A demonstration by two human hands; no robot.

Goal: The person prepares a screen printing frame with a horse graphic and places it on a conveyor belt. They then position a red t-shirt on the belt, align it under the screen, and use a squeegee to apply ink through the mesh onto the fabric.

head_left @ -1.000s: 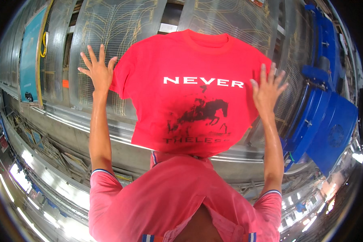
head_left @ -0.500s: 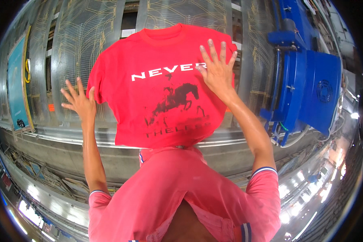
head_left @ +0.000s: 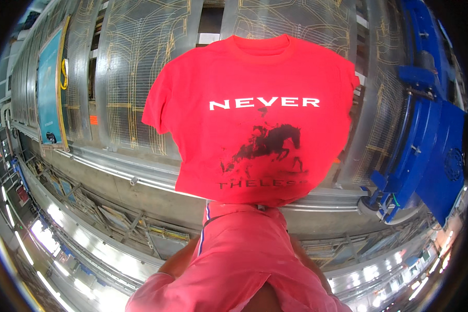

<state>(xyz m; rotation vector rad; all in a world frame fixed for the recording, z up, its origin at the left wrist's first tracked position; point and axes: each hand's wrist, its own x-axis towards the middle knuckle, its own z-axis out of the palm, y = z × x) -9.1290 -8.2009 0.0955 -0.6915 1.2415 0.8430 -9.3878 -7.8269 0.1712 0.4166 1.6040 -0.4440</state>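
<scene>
A red T-shirt (head_left: 192, 93) lies spread in front of me, neck end away from me. White lettering, a dark print of a leaping horse with a rider and dark lettering below mark its chest. Its bottom edge hangs near my waist. Neither of my hands shows; only part of each bare arm appears at the sides of my pink polo shirt (head_left: 229, 249), and the rest is hidden behind my body.
Under the T-shirt are grey printing boards (head_left: 135, 78) with yellow lines, gaps between them. A metal rail (head_left: 125, 171) runs along the near edge. At the left lies a framed teal screen (head_left: 49, 88); blue machinery (head_left: 421, 145) stands at the right.
Both hands, earlier spread above or beside the red T-shirt, have drawn back out of sight. My view has shifted, so the T-shirt appears further right.
</scene>
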